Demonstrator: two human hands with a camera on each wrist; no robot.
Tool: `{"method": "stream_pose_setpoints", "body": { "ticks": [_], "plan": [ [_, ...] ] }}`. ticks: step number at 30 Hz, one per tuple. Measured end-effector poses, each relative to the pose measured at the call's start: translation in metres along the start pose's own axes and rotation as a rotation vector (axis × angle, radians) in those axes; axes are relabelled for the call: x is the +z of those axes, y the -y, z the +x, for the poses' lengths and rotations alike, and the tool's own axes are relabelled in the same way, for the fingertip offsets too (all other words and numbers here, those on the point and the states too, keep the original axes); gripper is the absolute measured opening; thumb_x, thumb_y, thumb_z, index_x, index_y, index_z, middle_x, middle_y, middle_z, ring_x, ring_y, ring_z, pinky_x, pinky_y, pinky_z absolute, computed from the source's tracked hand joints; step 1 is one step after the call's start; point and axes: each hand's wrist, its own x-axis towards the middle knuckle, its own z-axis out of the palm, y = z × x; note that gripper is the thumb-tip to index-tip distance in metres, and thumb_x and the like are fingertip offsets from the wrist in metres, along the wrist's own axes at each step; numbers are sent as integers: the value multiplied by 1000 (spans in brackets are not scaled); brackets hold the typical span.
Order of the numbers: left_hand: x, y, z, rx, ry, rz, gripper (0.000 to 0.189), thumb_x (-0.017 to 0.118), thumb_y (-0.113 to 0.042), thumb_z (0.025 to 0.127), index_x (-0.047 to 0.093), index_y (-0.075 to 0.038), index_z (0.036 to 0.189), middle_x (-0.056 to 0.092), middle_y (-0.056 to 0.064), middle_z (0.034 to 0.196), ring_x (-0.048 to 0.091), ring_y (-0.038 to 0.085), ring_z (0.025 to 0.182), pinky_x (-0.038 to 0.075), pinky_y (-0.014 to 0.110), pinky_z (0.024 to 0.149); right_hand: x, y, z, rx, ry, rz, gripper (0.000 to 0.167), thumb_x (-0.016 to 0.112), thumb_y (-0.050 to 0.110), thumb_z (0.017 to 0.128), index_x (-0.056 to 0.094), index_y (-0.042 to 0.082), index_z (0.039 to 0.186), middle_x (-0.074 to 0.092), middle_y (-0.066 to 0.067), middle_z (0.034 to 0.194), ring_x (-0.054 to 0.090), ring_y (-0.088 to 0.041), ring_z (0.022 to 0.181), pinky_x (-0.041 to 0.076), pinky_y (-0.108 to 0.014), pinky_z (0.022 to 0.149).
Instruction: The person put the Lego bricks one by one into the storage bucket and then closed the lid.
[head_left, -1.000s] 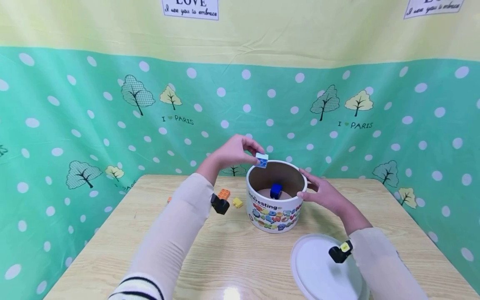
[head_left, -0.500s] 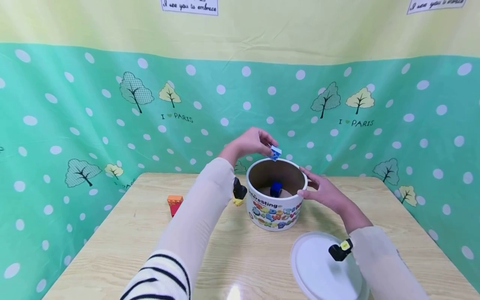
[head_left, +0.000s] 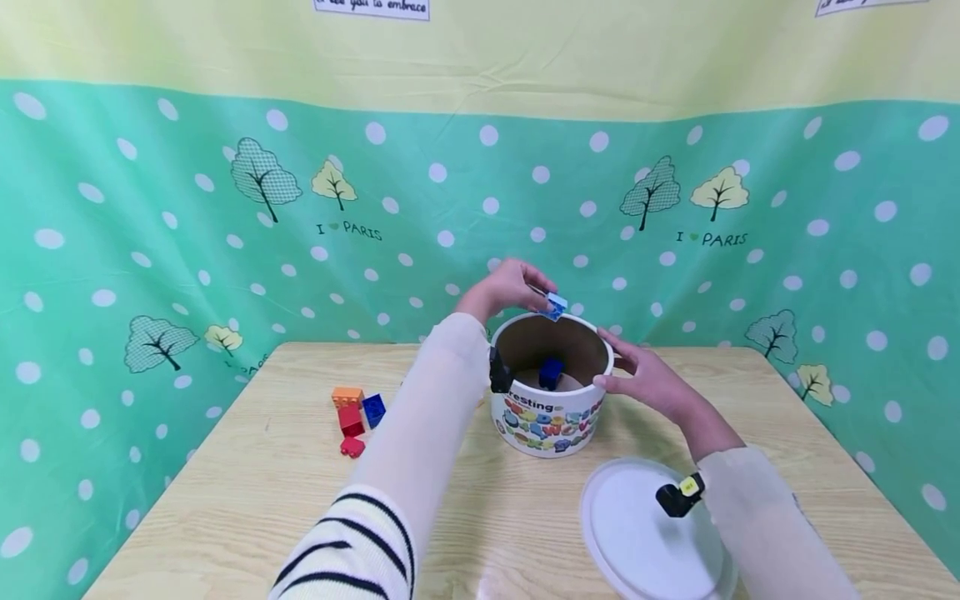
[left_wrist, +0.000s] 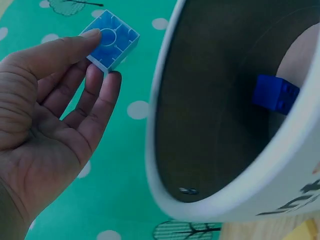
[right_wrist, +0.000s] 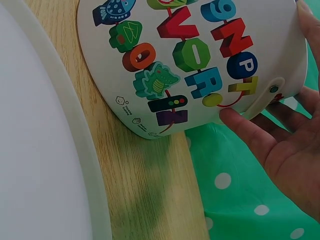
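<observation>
My left hand (head_left: 512,285) pinches a light blue toy building block (head_left: 556,305) between thumb and fingers, at the far rim of a white bucket (head_left: 546,425) printed with colourful letters. In the left wrist view the block (left_wrist: 120,50) shows its hollow, ringed underside. One dark blue block (head_left: 551,373) lies on the bucket's floor. At the bucket's right side my right hand (head_left: 647,385) grips the wall near the rim, thumb in front and fingers behind. The right wrist view has the thumb of that hand (right_wrist: 287,145) beside the strap handle (right_wrist: 262,99).
The round white lid (head_left: 641,521) lies on the table, front right, partly under the right forearm. Left of the left sleeve are an orange block (head_left: 347,397), a red block (head_left: 350,420), a small red piece (head_left: 352,447) and a blue block (head_left: 373,410). A polka-dot curtain (head_left: 491,207) hangs behind.
My left hand has moved right with the light blue block, to the bucket's far rim. Its forearm now uncovers the red and blue blocks at left. The right hand keeps its grip.
</observation>
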Motion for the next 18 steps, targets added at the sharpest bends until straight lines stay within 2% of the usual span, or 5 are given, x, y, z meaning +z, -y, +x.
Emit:
{"method": "stream_pose_setpoints", "body": {
  "ticks": [6,10,14,18],
  "plan": [
    [0,7,1,-32,-28,-62,27,75,1,83,70,-1,110,69,10,109,66,23,96,56,33,84,0,0,2,-14,3,-11,93,73,44,86,17,25,157,19,-13,160,25,-45,141,35,-61,104],
    [-2,8,1,-37,-35,-74,28,74,-2,85,69,-2,112,65,15,118,65,23,98,56,33,84,0,1,2,-21,1,-3,92,73,43,86,17,24,157,19,-13,160,26,-45,141,35,-62,104],
    [-4,7,-5,-12,-21,-65,30,74,-5,85,68,-2,114,63,17,122,64,23,99,56,35,86,1,1,1,-15,-4,-7,93,73,44,86,17,25,157,19,-12,161,26,-44,140,35,-62,104],
    [-8,8,-17,41,-3,-27,29,76,-4,84,68,-2,112,68,12,112,66,22,97,56,36,85,0,2,0,7,-7,-10,95,73,46,85,16,25,157,17,-12,161,26,-44,141,35,-63,104]
  ]
}}
